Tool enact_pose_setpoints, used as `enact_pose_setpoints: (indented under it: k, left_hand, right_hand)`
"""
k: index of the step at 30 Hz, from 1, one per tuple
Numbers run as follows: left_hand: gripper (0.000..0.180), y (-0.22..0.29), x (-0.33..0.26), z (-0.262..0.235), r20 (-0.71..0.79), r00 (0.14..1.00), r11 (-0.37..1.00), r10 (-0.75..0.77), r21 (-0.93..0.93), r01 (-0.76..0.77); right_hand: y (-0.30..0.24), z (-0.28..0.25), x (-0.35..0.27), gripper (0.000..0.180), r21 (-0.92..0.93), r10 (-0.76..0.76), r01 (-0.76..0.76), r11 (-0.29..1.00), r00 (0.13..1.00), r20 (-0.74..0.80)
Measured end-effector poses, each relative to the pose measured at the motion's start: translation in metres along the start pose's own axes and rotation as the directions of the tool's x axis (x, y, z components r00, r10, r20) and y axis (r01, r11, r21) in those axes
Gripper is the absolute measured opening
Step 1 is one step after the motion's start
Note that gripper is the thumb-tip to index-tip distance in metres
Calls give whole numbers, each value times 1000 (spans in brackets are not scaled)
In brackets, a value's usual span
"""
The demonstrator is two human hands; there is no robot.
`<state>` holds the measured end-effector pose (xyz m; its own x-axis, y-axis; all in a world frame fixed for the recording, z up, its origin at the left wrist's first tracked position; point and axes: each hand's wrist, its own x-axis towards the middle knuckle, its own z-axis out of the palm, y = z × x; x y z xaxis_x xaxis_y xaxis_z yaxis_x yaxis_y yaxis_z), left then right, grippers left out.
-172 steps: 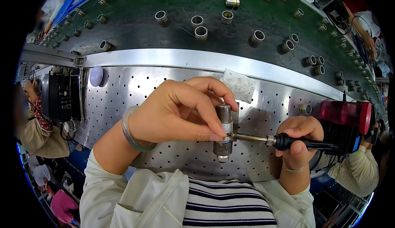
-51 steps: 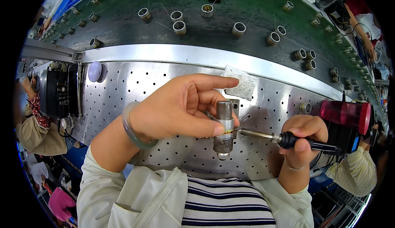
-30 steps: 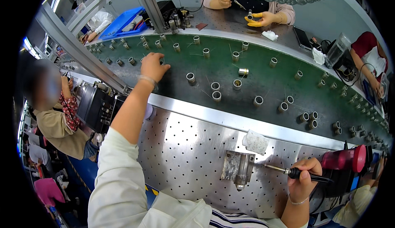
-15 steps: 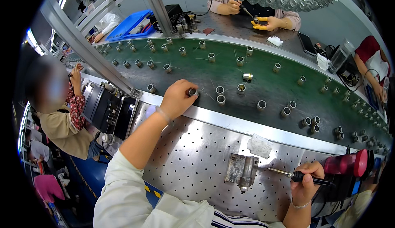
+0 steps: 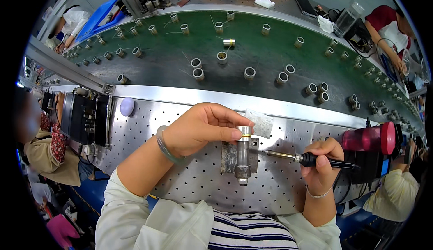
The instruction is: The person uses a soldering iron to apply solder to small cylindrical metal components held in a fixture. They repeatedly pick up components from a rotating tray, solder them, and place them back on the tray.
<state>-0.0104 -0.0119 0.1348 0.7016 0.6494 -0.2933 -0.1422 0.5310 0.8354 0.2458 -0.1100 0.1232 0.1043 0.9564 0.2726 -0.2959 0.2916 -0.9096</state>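
Between thumb and fingers, my left hand [image 5: 198,130] grips a short silver metal cylinder [image 5: 245,133] with a yellow ring. The cylinder sits at the far end of a grey metal holder [image 5: 242,157], a rod-like piece on a flat stained plate [image 5: 228,157]. My right hand [image 5: 322,162] is closed round the black handle of a soldering iron [image 5: 309,159]. Its bare metal tip points left, a little to the right of the holder and apart from it. A folded whitish cloth or paper [image 5: 259,123] lies just behind my left fingertips.
A green conveyor belt [image 5: 158,65] beyond the metal edge carries many small metal cylinders. A pink-lidded container [image 5: 370,138] stands at right on a black unit. A lilac egg-shaped thing [image 5: 127,106] lies at left on the perforated metal bench [image 5: 189,191]. Other people work around the belt.
My left hand has come back from the belt with a metal cylinder and now has it at the holder. The soldering iron remains in my right hand. The view has tilted down.
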Motion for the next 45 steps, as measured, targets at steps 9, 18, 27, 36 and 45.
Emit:
enact_pose_setpoints:
  k: [9,18,27,36,45]
  left_hand:
    - [48,-34,19,-6,107,992,997,-65,44,60]
    - [26,-53,30,-20,143,978,989,150,-21,-148]
    - [17,-60,34,-34,164,970,973,182,111,-201]
    - [17,-62,32,-38,162,973,976,165,118,-185]
    - [45,-60,35,-41,191,980,998,60,23,-65]
  right_hand:
    - [29,-18,-2,18,78,68,-72,994,997,46]
    - [55,-20,-2,19,41,100,-103,994,993,60]
    - [70,-23,-3,22,33,12,-16,999,993,121]
    - [74,-20,-3,22,39,18,-23,999,991,129]
    - [77,-19,-2,20,22,-36,34,999,988,147]
